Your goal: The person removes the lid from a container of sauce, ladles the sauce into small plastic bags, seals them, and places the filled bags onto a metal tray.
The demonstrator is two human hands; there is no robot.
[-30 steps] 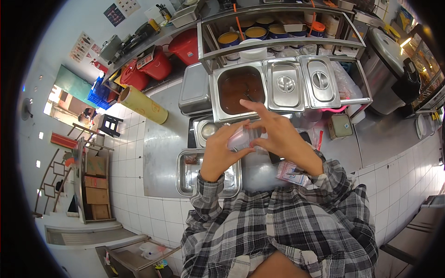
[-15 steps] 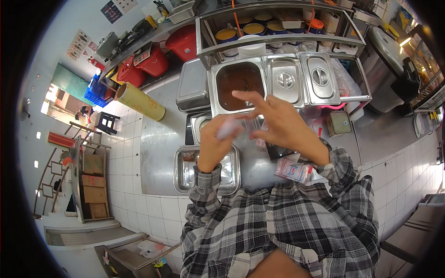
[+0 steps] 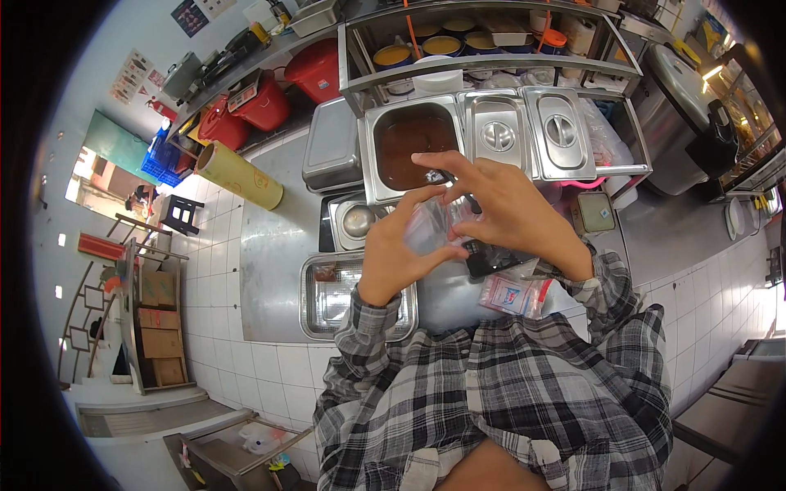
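Note:
My left hand (image 3: pixel 395 255) and my right hand (image 3: pixel 514 214) are raised close together over the steel worktable. Between them is a small clear plastic bag (image 3: pixel 423 227), hard to see against the metal. My left hand grips it with index finger and thumb curved around it. My right hand holds its other side, index finger stretched forward and thumb bent down. The fingertips meet near the bag's upper edge. Just beyond them is a steel pan of reddish-brown sauce (image 3: pixel 403 146). A dark handle partly shows behind my right fingers.
Two lidded steel pans (image 3: pixel 496 135) stand right of the sauce. A wire-racked tray (image 3: pixel 315 315) lies near left, and a printed plastic packet (image 3: pixel 514 295) near right. A yellow film roll (image 3: pixel 239 176) stands at left. Red buckets (image 3: pixel 266 102) and a large cooker (image 3: pixel 667 123) are farther off.
My left hand has turned and its thumb has spread away from the fingers. The clear bag, bunched at my left hand before, now spreads between both hands. The view has shifted slightly.

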